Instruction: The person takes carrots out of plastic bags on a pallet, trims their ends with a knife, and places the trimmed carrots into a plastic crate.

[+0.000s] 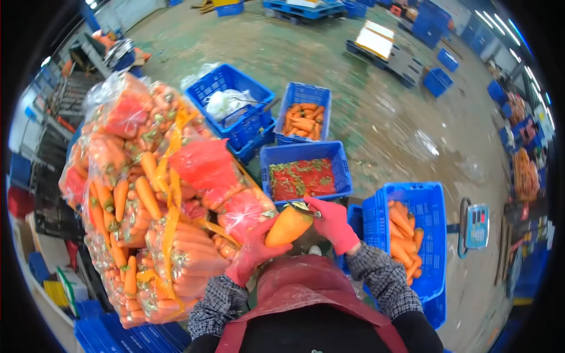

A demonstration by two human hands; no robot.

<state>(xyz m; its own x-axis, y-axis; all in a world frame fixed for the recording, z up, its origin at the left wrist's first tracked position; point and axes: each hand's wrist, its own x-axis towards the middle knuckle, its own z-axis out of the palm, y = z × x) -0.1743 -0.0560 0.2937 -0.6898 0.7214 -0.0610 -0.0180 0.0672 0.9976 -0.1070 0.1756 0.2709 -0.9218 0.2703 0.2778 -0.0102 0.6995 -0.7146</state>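
In front of my apron, my left hand, in a pink glove, is wrapped round a thick orange carrot. At the carrot's top end my right hand, also gloved in pink, is closed on a small dark tool, whose shape is partly hidden by the fingers. Just beyond both hands is a blue crate with a red bottom and green trimmings in it. Bagged carrots are heaped to the left, with loose carrots on top.
A tall blue crate of carrots stands at the right, beside a scale display. Farther ahead are another crate of carrots and a blue crate holding white plastic. Pallets and more crates lie at the back.
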